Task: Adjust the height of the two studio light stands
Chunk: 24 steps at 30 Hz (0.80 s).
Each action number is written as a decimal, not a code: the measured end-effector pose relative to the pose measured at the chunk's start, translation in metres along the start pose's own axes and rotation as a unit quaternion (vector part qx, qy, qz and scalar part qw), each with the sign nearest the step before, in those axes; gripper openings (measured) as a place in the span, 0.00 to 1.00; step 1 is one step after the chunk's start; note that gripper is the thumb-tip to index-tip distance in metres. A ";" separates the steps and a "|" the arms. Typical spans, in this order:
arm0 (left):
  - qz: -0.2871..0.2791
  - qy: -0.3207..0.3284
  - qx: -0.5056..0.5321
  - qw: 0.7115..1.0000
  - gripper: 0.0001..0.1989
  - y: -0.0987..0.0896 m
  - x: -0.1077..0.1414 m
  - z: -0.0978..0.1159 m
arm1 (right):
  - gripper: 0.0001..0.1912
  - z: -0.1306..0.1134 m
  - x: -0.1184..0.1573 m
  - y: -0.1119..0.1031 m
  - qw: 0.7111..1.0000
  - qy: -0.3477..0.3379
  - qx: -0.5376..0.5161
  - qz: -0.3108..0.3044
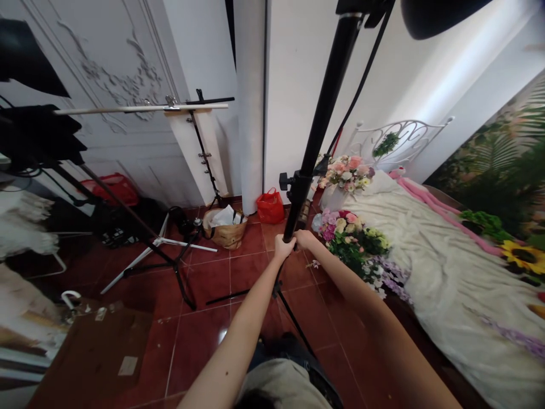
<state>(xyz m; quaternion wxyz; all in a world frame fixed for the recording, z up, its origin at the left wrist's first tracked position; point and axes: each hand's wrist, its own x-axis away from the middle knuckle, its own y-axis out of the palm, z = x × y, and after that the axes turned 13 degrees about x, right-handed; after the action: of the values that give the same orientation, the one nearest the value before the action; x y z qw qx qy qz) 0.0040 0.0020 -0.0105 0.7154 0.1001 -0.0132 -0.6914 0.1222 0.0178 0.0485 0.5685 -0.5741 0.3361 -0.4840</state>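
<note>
A black light stand (315, 119) rises tilted right in front of me, its upper end leaning to the right. My left hand (284, 246) is wrapped round the lower part of its pole. Against the pole's right side, at about the same height, my right hand (304, 240) is closed on it, its fingertips partly hidden. Above both hands sits a black clamp collar with a knob (285, 182). A cable hangs beside the upper pole from a dark lamp head (438, 14), cut off by the top edge. The stand's legs spread on the floor below.
At right is a bed (443, 272) with a crumpled cream cover and bunches of artificial flowers (347, 230) beside it. A red bag (269, 205) and a woven basket (225, 230) stand by the wall. Another tripod (174, 264) and a cardboard box (97, 346) are at left.
</note>
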 end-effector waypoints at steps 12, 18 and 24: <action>0.004 0.002 0.006 1.000 0.14 0.003 0.000 -0.002 | 0.16 -0.023 0.045 0.054 0.992 0.019 0.022 0.123; 0.009 0.003 0.006 1.000 0.15 0.004 0.000 0.000 | 0.18 -0.017 0.014 0.039 0.997 0.012 0.046 0.052; 0.013 -0.003 0.010 1.000 0.14 0.003 0.002 0.004 | 0.19 -0.014 0.007 0.054 0.997 -0.026 0.057 0.041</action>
<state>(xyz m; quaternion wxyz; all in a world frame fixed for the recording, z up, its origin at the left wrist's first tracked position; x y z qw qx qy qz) 0.0067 0.0001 -0.0067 0.7231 0.1048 -0.0233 -0.6824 0.1196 0.0001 -0.0047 0.6281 -0.5392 0.3165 -0.4632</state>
